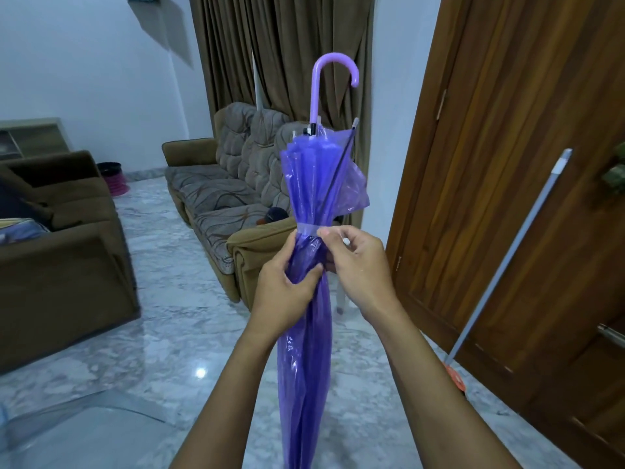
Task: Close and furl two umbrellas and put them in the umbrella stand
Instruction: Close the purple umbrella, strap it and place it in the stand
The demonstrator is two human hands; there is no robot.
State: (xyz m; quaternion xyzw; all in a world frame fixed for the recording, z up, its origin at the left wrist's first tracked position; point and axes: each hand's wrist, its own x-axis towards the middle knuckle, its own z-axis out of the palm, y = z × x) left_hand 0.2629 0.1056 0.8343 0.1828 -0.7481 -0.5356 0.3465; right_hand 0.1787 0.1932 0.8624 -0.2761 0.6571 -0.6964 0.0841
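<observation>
Both hands close on a translucent purple plastic umbrella with a lilac hooked handle. It is held handle-up over the grey marbled floor, in front of a brown sofa with patterned cushions. The umbrella's lower end runs out of the bottom edge of the view, so its tip is unseen. Above the hands the canopy flares loose, with one dark rib standing out to the right; below them it is wrapped tight. The left hand is curled round the furled canopy, thumb across the front and fingertips hidden behind the plastic. The right hand pinches the end of the pale purple tie strap, thumb tip pressed on it. That strap rings the canopy just above the left hand. A small white stud shows at the right hand's fingers; whether it belongs to the strap cannot be told. A pale post behind the umbrella is mostly hidden.
</observation>
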